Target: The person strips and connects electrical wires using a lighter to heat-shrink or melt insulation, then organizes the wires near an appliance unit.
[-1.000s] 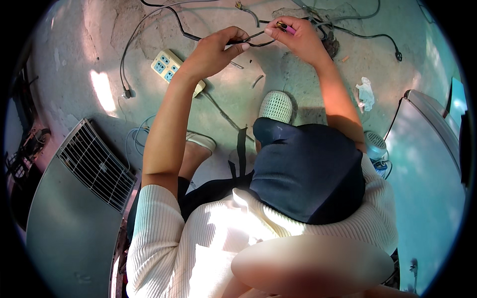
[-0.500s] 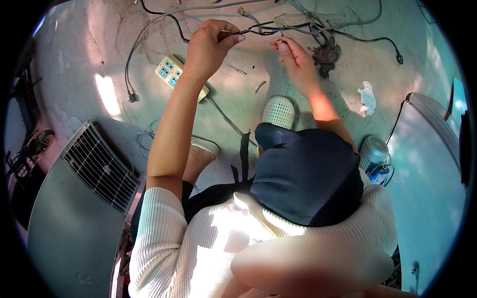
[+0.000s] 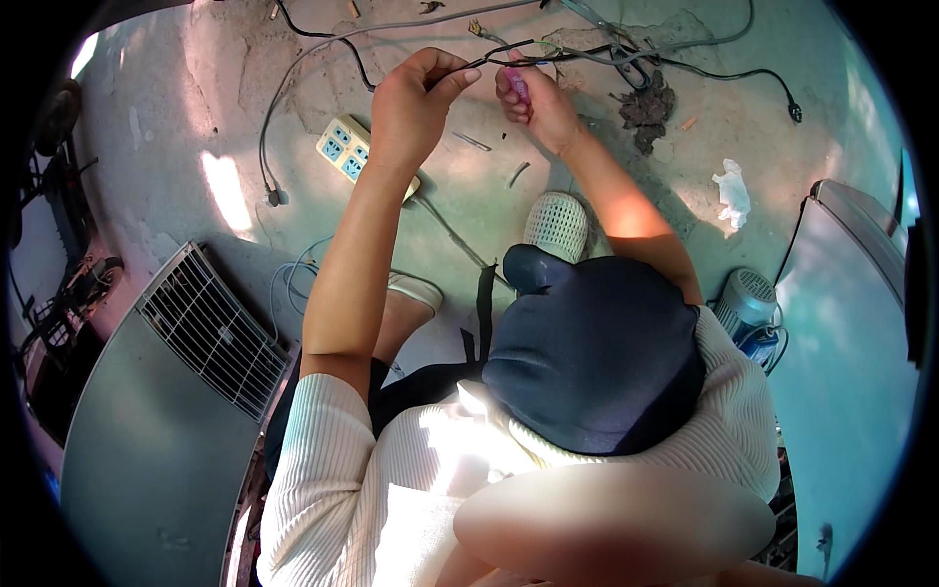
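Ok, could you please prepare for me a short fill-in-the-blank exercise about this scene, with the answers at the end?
1. The left hand pinches wiring coloured ____.
2. The right hand grips a slim handle coloured ____.
3. The beige power strip has sockets coloured ____.
4. In the picture, the power strip lies to the ____ of the crumpled white tissue.

Missing words: black; pink; blue; left.

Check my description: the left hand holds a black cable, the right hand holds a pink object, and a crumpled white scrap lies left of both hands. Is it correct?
Not left: the head view shows the crumpled white scrap to the right of the left hand, which holds a black cable, and of the right hand, which holds a pink object.
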Motion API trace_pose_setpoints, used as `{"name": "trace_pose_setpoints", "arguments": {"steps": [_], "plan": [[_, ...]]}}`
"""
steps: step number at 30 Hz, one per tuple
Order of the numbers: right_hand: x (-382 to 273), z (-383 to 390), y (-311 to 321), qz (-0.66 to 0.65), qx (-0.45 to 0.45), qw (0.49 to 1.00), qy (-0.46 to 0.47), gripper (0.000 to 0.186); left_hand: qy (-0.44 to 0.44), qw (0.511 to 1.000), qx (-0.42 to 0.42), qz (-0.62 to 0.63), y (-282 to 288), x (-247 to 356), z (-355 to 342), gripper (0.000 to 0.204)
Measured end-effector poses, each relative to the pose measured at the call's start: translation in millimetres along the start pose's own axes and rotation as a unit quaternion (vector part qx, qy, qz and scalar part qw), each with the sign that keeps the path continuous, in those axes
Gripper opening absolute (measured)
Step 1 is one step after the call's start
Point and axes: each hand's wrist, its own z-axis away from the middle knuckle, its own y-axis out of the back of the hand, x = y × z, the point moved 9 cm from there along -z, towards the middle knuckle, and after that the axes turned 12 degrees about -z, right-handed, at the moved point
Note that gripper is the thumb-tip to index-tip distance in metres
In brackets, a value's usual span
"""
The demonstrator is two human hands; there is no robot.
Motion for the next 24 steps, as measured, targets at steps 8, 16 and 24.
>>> {"name": "trace_pose_setpoints", "arguments": {"steps": [8,16,24], "plan": [[-13.5,2.9,-16.5,0.046,-0.002,0.999,0.027,0.037,0.040,0.999,0.003,-0.008,4.5,0.9,0.1,0.025],[-16.5,0.9,-24.0,0.044,0.002,0.997,0.057,0.038,0.032,0.999,0.012,0.020,3.8,-1.1,0.2,0.026],[-12.7,5.7,-26.6,0.042,-0.018,0.999,0.026,0.032,0.032,0.999,0.007,0.039,1.6,-1.9,0.9,0.024]]}}
